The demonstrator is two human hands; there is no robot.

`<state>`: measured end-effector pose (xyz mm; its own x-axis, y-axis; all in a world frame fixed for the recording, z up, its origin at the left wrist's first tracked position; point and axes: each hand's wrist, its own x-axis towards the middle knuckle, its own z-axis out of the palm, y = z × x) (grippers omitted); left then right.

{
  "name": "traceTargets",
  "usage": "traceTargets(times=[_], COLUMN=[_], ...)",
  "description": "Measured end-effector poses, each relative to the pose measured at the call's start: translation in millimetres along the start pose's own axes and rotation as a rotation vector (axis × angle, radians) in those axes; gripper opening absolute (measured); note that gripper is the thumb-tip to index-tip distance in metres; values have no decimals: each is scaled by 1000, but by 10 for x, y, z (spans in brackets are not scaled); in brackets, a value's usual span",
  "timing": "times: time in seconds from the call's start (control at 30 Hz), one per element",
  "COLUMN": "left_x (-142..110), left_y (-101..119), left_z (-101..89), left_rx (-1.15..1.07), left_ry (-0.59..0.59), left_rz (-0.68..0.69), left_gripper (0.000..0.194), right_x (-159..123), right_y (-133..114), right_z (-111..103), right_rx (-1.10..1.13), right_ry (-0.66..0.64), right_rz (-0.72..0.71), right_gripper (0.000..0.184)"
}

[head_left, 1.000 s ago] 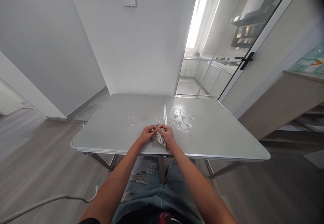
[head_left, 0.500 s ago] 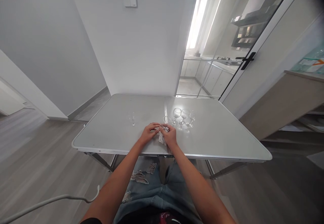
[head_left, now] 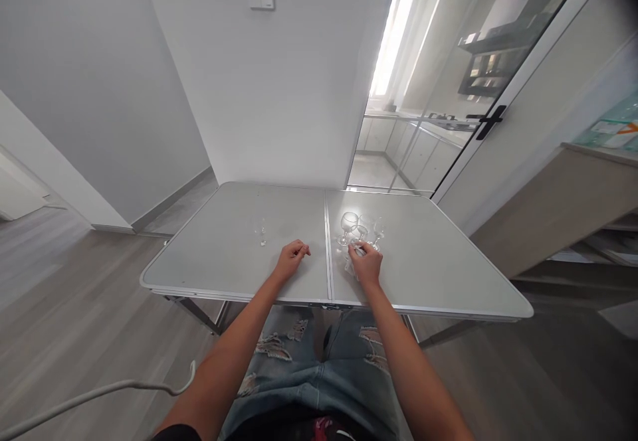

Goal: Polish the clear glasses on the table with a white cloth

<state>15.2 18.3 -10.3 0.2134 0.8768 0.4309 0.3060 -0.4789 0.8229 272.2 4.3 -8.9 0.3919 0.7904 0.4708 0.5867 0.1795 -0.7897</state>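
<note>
My right hand (head_left: 367,265) is closed around a clear stemmed wine glass (head_left: 359,232), held close in front of other stemmed glasses (head_left: 349,220) on the right half of the table. Fingers hide part of the held glass. A crumpled whitish cloth (head_left: 349,267) shows beneath that hand; how it is held cannot be made out. Left of the table's centre seam, my left hand (head_left: 293,260) rests low with its fingers curled and nothing visible in them. Farther left stands another small clear glass (head_left: 261,232), faint against the tabletop.
The grey folding table (head_left: 224,255) has a metal rim and a seam down its middle. A wall (head_left: 279,95) rises behind it. At the right are a glass-paned door (head_left: 399,129) and a wooden shelf unit (head_left: 563,202). A pale cable (head_left: 100,394) crosses at lower left.
My hands were together at the seam over the cloth and a glass. They have parted: the right moved right with the glass and cloth, while the left withdrew slightly left.
</note>
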Motion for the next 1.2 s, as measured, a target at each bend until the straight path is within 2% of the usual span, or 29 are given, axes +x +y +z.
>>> traceTargets(times=[0.2, 0.43, 0.83, 1.2], left_x=[-3, -9, -1, 4], left_y=[26, 58, 16, 19], left_z=[-3, -11, -10, -9], left_rx=[-25, 16, 18, 39], left_ry=[-34, -55, -31, -26], left_rz=[-7, -30, -8, -13], left_gripper=[46, 49, 45, 50], right_x=[39, 48, 17, 11], right_y=[27, 25, 81, 131], right_z=[56, 44, 68, 96], right_rx=[-70, -114, -243, -323], right_ry=[34, 4, -24, -21], right_rz=[83, 100, 78, 84], right_gripper=[26, 32, 27, 25])
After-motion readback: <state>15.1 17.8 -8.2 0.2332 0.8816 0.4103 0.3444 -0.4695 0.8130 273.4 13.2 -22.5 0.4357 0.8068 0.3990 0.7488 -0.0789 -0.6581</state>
